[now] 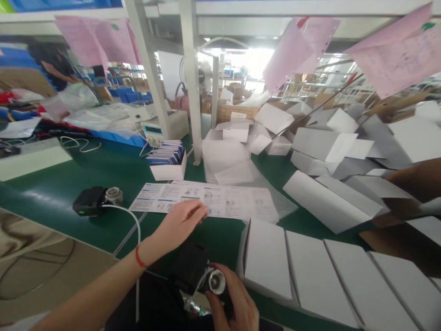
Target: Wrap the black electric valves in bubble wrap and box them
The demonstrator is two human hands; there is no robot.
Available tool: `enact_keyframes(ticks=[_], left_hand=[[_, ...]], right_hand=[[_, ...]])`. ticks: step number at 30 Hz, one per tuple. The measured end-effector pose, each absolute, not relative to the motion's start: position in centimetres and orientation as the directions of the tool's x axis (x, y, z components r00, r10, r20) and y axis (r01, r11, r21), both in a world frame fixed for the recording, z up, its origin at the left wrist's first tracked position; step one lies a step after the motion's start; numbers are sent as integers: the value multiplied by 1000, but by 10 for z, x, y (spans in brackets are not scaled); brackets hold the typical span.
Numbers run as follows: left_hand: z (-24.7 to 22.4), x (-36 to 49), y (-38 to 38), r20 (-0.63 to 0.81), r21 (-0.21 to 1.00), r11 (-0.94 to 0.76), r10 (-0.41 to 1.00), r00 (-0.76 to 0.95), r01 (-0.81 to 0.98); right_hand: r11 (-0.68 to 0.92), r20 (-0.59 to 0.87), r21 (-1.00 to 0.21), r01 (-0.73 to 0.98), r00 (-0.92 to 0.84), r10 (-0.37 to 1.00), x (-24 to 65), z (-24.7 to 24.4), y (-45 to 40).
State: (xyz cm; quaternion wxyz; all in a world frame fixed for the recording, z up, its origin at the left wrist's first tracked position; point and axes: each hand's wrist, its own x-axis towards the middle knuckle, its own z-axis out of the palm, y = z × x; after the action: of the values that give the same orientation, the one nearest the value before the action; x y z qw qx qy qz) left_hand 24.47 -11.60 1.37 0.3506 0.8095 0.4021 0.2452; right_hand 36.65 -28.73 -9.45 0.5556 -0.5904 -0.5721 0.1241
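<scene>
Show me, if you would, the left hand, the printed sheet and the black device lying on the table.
Left hand [178, 226], head view: back of hand.
Printed sheet [220, 201], head view: its printed face.
Black device [89, 201], head view: its black housing.

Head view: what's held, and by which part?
Right hand holds a black device by its end with the round metal fitting. Left hand appears to hold nothing.
</scene>
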Motion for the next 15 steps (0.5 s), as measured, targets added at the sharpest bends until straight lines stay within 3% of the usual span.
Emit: enact_keyframes(ticks=[4,9,15], left_hand=[[3,316,-75,156,674,-647,596,787,356],[-23,388,-53,24,516,-809,342,939,282],[-26,381,-41,-9,301,-878,388,922,372]], right_hand=[[240,474,-818,523,376,796,358,-100,-283],[231,489,-814,533,416,766,353,-103,-280],[233,500,-818,526,449,740,352,-99,-278]])
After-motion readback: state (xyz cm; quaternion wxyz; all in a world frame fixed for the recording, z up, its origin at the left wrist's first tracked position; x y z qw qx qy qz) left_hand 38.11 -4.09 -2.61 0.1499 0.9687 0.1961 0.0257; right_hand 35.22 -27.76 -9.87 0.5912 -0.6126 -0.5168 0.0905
